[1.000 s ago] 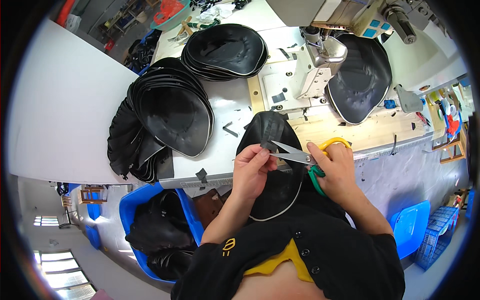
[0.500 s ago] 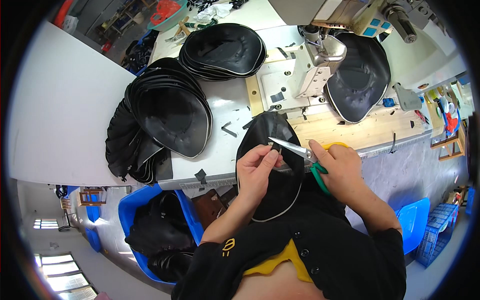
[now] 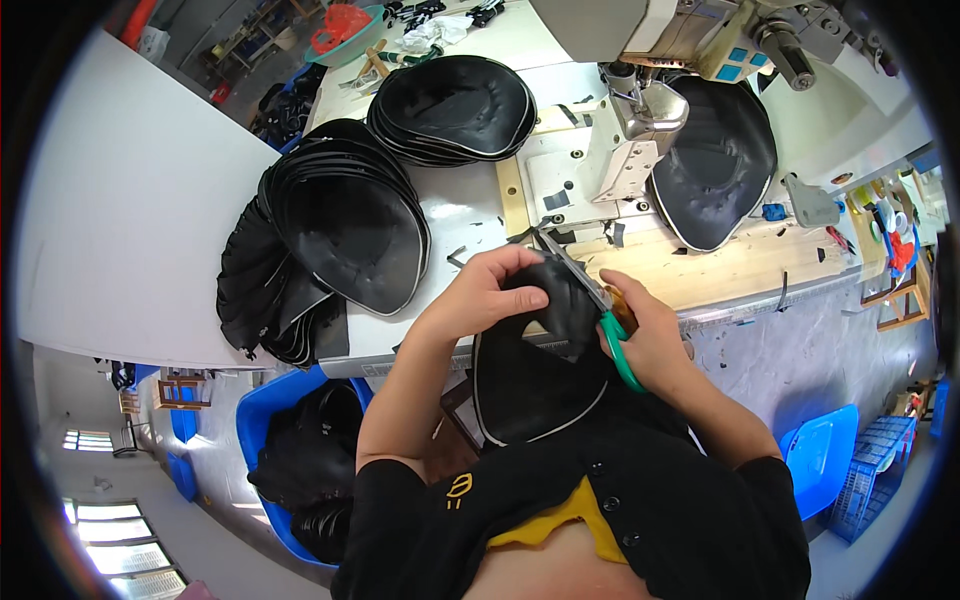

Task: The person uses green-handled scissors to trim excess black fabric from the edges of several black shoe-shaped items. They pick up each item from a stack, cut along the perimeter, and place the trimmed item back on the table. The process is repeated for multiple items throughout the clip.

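L hand (image 3: 485,295) is curled w/ thumb & fingers shut on the top part of a blk piece (image 3: 535,390). The blk piece hangs down from L hand, just below & right of it, b/w both hands, w/ a pale line round its low edge. R hand (image 3: 648,335) is wrapped on scissors (image 3: 612,333) w/ a green grip. Their tips point up & left from R hand, past the top of the blk piece; can't tell if the blades touch it.

Up & left of L hand sits a big pile (image 3: 360,230) of blk shapes; a small pile (image 3: 450,105) is farther up, on the white table (image 3: 450,195). Above R hand is a sewing machine (image 3: 650,110), w/ 1 more blk shape (image 3: 715,170) beside it. Blk scraps (image 3: 556,200) lie just past L hand. A blue tub (image 3: 247,430) w/ blk stuff is down & left of L hand.
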Motion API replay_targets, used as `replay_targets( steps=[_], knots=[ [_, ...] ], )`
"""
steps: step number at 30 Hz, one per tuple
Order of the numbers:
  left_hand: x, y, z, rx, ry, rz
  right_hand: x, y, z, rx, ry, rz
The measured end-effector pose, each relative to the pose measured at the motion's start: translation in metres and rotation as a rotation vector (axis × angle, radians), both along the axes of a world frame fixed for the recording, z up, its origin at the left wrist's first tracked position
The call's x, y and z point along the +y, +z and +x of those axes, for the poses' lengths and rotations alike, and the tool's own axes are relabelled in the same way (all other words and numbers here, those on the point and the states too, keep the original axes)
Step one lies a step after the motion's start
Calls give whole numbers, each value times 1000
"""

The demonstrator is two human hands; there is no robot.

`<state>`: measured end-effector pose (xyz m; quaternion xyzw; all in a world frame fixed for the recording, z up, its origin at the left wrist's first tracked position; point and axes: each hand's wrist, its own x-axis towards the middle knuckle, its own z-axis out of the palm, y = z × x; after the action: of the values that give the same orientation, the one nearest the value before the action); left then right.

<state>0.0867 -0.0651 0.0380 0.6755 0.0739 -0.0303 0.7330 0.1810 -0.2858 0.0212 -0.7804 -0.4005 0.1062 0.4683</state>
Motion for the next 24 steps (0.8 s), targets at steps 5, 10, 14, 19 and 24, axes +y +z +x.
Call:
replay_targets(
  steps=[5,10,14,19,24],
  knots=[
    [11,30,-52,-101,68,-273,25,12,13,154,160,114],
    [1,47,-107,-451,664,-59,34,59,14,-149,406,155],
    [-19,42,-126,-720,917,128,43,75,6,-490,498,132],
    [-42,21,-117,-701,930,-205,53,74,0,-703,446,88],
    [-45,6,-115,-433,894,-279,50,54,-2,-666,505,-22]
  ],
)
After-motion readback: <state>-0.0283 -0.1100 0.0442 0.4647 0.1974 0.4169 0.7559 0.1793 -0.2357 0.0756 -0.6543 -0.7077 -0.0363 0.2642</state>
